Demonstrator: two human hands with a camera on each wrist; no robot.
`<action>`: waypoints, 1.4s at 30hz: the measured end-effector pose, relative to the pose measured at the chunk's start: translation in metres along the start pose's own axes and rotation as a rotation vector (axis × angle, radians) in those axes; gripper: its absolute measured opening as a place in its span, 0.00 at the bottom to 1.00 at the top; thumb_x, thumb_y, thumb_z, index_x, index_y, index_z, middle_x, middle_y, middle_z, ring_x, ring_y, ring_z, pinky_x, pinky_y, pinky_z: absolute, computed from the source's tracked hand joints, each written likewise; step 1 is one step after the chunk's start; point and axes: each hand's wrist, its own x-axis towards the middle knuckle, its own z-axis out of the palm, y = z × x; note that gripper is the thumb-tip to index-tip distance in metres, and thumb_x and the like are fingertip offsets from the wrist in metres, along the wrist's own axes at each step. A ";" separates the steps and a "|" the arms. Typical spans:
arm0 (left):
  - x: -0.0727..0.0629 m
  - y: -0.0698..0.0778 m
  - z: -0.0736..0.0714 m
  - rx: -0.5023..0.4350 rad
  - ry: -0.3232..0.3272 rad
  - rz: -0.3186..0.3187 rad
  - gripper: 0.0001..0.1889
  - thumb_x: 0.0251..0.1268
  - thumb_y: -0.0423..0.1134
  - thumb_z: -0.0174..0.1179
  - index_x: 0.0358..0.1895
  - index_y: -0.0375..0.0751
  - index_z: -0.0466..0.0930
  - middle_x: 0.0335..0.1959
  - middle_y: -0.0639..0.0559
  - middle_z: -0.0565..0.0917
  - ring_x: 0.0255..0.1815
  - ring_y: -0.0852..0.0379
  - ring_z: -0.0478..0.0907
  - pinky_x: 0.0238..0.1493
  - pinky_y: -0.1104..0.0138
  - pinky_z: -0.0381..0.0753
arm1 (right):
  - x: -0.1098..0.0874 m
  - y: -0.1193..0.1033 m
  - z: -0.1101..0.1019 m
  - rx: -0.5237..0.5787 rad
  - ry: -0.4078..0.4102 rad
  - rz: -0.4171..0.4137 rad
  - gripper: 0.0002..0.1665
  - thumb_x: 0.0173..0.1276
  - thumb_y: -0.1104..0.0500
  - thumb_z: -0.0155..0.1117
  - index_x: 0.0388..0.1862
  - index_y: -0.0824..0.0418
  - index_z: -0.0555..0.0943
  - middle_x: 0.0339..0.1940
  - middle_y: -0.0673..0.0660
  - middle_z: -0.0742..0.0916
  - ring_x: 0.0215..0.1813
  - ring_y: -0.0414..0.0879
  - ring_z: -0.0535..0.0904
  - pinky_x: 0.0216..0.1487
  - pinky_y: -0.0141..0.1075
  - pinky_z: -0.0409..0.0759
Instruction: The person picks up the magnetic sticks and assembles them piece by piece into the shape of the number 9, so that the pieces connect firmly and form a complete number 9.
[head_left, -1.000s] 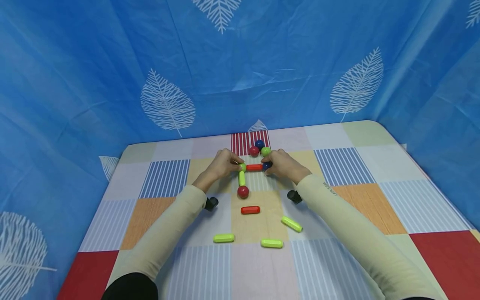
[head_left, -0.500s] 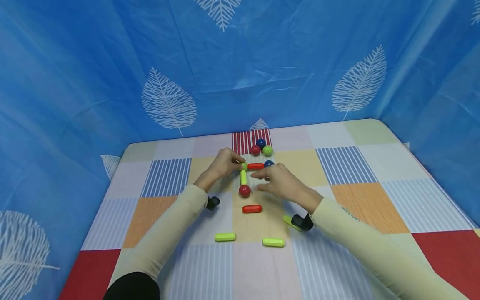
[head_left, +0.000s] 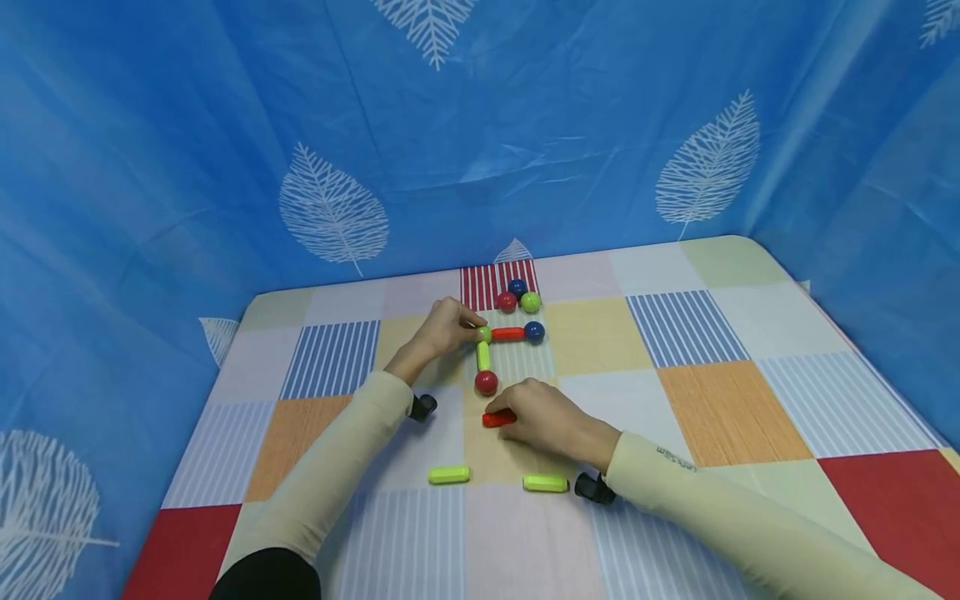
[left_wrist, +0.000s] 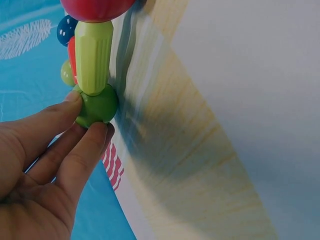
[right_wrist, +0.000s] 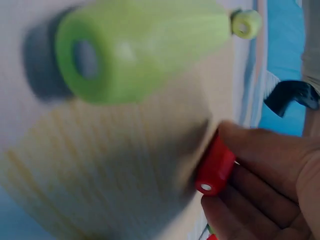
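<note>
My left hand [head_left: 444, 327] pinches a green ball [left_wrist: 101, 107] between thumb and fingertips. It is the corner of an L-shaped piece: a green rod [left_wrist: 93, 57] runs from it to a red ball [head_left: 486, 382], and a red rod [head_left: 508, 334] to a blue ball [head_left: 534, 332]. Nearer the front, my right hand [head_left: 546, 417] pinches a loose red rod [right_wrist: 216, 167], a silvery disc showing at its end. The rod lies close over the tablecloth, its right part hidden by the fingers in the head view.
Behind the L sit a loose red ball [head_left: 507, 302], a blue ball [head_left: 517, 288] and a green ball [head_left: 530, 302]. Two green rods, one left [head_left: 449, 475] and another [head_left: 546, 483] near my right wrist, lie in front. A blue leaf-print curtain [head_left: 525, 150] borders the table.
My right hand has let go of the blue ball, come toward the front and taken hold of the loose red rod. The left hand stays at the green ball.
</note>
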 end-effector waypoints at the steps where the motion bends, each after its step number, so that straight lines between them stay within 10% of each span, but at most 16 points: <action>1: 0.000 0.000 0.000 -0.002 0.001 -0.006 0.12 0.60 0.30 0.68 0.48 0.35 0.86 0.46 0.44 0.87 0.49 0.51 0.81 0.46 0.66 0.82 | 0.000 0.000 0.001 -0.001 0.005 -0.011 0.13 0.59 0.65 0.74 0.44 0.61 0.88 0.40 0.51 0.89 0.42 0.42 0.82 0.46 0.38 0.81; 42: 0.002 -0.001 -0.001 -0.030 -0.014 -0.035 0.12 0.60 0.29 0.68 0.48 0.36 0.87 0.46 0.45 0.87 0.49 0.52 0.81 0.48 0.65 0.81 | 0.017 0.039 -0.036 -0.082 0.065 0.102 0.13 0.63 0.69 0.68 0.47 0.63 0.88 0.43 0.55 0.89 0.46 0.46 0.83 0.52 0.43 0.82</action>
